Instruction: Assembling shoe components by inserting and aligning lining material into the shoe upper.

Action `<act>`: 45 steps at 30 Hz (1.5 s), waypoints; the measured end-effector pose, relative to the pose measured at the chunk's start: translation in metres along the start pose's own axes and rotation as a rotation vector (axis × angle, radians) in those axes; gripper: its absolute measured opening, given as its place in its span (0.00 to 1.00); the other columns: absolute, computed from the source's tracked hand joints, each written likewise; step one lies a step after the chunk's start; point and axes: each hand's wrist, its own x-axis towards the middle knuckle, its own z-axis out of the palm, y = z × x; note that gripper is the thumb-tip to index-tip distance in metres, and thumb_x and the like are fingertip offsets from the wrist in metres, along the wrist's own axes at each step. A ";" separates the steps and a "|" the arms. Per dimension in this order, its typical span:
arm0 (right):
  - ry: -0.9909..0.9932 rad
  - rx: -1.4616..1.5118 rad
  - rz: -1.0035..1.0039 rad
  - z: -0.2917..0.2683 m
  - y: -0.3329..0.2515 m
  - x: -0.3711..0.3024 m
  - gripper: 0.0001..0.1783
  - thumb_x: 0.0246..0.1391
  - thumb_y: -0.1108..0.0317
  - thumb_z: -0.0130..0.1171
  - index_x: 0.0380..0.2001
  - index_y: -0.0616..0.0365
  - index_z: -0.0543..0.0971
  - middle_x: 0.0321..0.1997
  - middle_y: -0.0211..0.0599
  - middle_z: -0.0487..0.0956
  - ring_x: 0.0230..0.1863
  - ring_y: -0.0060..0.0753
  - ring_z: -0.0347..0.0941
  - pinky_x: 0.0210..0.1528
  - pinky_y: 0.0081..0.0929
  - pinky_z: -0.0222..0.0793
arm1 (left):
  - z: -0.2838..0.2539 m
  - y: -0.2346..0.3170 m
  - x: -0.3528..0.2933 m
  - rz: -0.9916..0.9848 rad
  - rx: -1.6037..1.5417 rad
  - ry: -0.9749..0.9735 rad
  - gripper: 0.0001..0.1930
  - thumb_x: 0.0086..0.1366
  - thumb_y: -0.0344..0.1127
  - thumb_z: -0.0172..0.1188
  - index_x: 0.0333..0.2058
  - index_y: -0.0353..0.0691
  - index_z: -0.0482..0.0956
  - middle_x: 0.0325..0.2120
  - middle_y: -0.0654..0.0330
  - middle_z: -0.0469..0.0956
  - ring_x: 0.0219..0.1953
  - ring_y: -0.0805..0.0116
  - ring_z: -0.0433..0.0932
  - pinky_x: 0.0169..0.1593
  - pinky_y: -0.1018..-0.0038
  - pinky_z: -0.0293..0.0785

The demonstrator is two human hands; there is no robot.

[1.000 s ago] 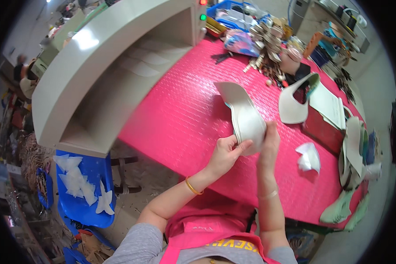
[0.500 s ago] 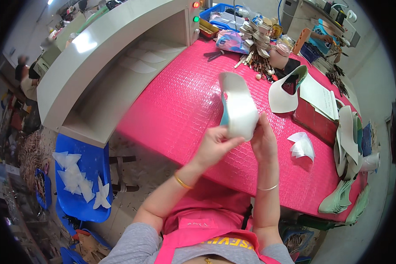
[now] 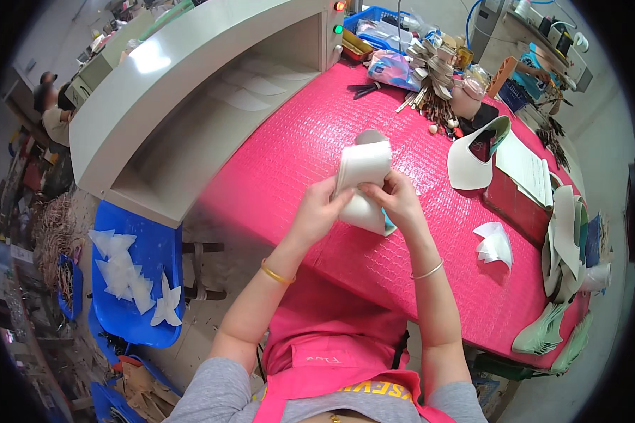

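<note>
Both hands hold a white shoe upper (image 3: 364,163) with a light-blue lining over the pink table. It is bent over on itself, and a greyish end shows at its top. My left hand (image 3: 319,209) is closed on its left edge, thumb toward the middle. From the right, my right hand (image 3: 396,202) grips it with the thumb pressed on the white face. Some fingers are hidden behind the piece. Another white shoe upper (image 3: 470,163) stands farther right on the table. A small stack of thin white pieces (image 3: 494,243) lies to the right of my hands.
A grey arched machine (image 3: 212,67) holds flat white pieces inside at the left. White cut pieces lie on a blue stool (image 3: 155,247). A notebook (image 3: 525,169), stacked uppers (image 3: 564,233) and green pieces (image 3: 541,331) line the right side. Brushes (image 3: 441,106) crowd the back.
The shoe upper has been turned and folded over between my hands. My left hand has moved up along its left edge, and my right thumb now presses on its face. The view has shifted slightly.
</note>
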 end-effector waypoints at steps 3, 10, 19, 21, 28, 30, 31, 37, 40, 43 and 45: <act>-0.024 -0.245 0.010 0.008 -0.016 -0.005 0.14 0.45 0.70 0.55 0.38 0.62 0.74 0.31 0.40 0.78 0.29 0.26 0.74 0.31 0.23 0.68 | 0.003 0.000 -0.005 0.117 0.300 0.124 0.14 0.55 0.26 0.52 0.42 0.32 0.70 0.29 0.50 0.76 0.34 0.66 0.76 0.36 0.70 0.69; 0.197 -0.634 -0.420 0.036 0.009 -0.003 0.13 0.37 0.75 0.58 0.31 0.66 0.73 0.31 0.47 0.73 0.33 0.46 0.71 0.34 0.32 0.68 | 0.018 -0.023 -0.011 0.003 -0.036 0.310 0.41 0.56 0.37 0.57 0.58 0.30 0.38 0.55 0.51 0.55 0.57 0.66 0.56 0.56 0.73 0.55; 0.516 -0.952 -0.481 -0.014 -0.013 0.023 0.35 0.40 0.67 0.62 0.54 0.59 0.62 0.56 0.47 0.63 0.59 0.46 0.56 0.58 0.33 0.52 | -0.025 -0.019 -0.001 -0.037 0.646 0.413 0.39 0.59 0.42 0.48 0.56 0.23 0.35 0.54 0.34 0.47 0.57 0.43 0.50 0.58 0.63 0.52; 0.235 -0.775 -0.238 -0.075 0.058 0.041 0.29 0.42 0.64 0.60 0.50 0.58 0.66 0.50 0.49 0.67 0.53 0.45 0.61 0.54 0.36 0.55 | 0.001 -0.027 0.013 0.060 0.784 0.371 0.37 0.60 0.44 0.45 0.56 0.22 0.37 0.55 0.33 0.45 0.57 0.42 0.50 0.58 0.63 0.53; 0.216 -0.348 -0.265 0.030 -0.064 -0.002 0.17 0.53 0.64 0.51 0.16 0.63 0.66 0.11 0.26 0.60 0.17 0.17 0.54 0.20 0.21 0.52 | -0.023 -0.040 -0.008 -0.189 -0.001 0.231 0.22 0.61 0.49 0.46 0.39 0.34 0.72 0.29 0.57 0.77 0.32 0.65 0.75 0.35 0.69 0.70; 0.212 -0.289 -0.096 0.008 -0.047 0.018 0.18 0.53 0.62 0.50 0.15 0.64 0.68 0.11 0.23 0.62 0.17 0.15 0.55 0.19 0.20 0.52 | 0.010 0.010 -0.021 -0.414 -0.358 0.256 0.19 0.61 0.48 0.48 0.41 0.39 0.72 0.35 0.59 0.75 0.38 0.71 0.73 0.42 0.75 0.67; 0.123 -0.170 -0.011 -0.006 -0.032 0.026 0.18 0.53 0.62 0.49 0.15 0.63 0.67 0.11 0.21 0.60 0.17 0.14 0.54 0.18 0.19 0.51 | 0.003 0.010 -0.028 -0.430 -0.499 0.032 0.20 0.61 0.47 0.49 0.44 0.39 0.70 0.39 0.59 0.73 0.44 0.71 0.70 0.46 0.74 0.65; 0.169 -0.063 -0.049 -0.030 0.018 0.031 0.14 0.52 0.63 0.49 0.22 0.64 0.72 0.17 0.26 0.67 0.22 0.18 0.62 0.24 0.22 0.58 | 0.034 0.061 -0.018 -0.028 -1.523 -0.328 0.25 0.63 0.51 0.38 0.48 0.38 0.68 0.46 0.58 0.70 0.48 0.61 0.68 0.55 0.65 0.57; 0.364 -0.159 -0.246 -0.039 0.020 0.007 0.12 0.51 0.66 0.51 0.23 0.65 0.73 0.19 0.29 0.69 0.24 0.20 0.64 0.27 0.26 0.61 | 0.028 0.064 0.013 -0.062 -1.443 -0.288 0.24 0.64 0.50 0.39 0.48 0.36 0.67 0.43 0.57 0.72 0.46 0.65 0.69 0.54 0.67 0.59; 0.617 -0.519 -0.386 -0.056 -0.034 -0.002 0.07 0.51 0.72 0.51 0.30 0.66 0.69 0.31 0.39 0.69 0.35 0.31 0.66 0.41 0.26 0.61 | 0.019 0.088 0.022 -0.118 -1.140 -0.077 0.28 0.63 0.53 0.38 0.48 0.33 0.66 0.46 0.54 0.70 0.49 0.61 0.68 0.55 0.65 0.58; 0.424 -0.421 -0.682 -0.020 -0.091 -0.019 0.14 0.45 0.69 0.58 0.34 0.61 0.67 0.38 0.35 0.67 0.41 0.31 0.64 0.45 0.27 0.60 | 0.016 0.094 0.021 -0.130 -1.129 -0.058 0.28 0.63 0.53 0.38 0.48 0.32 0.66 0.46 0.54 0.70 0.48 0.61 0.68 0.55 0.65 0.58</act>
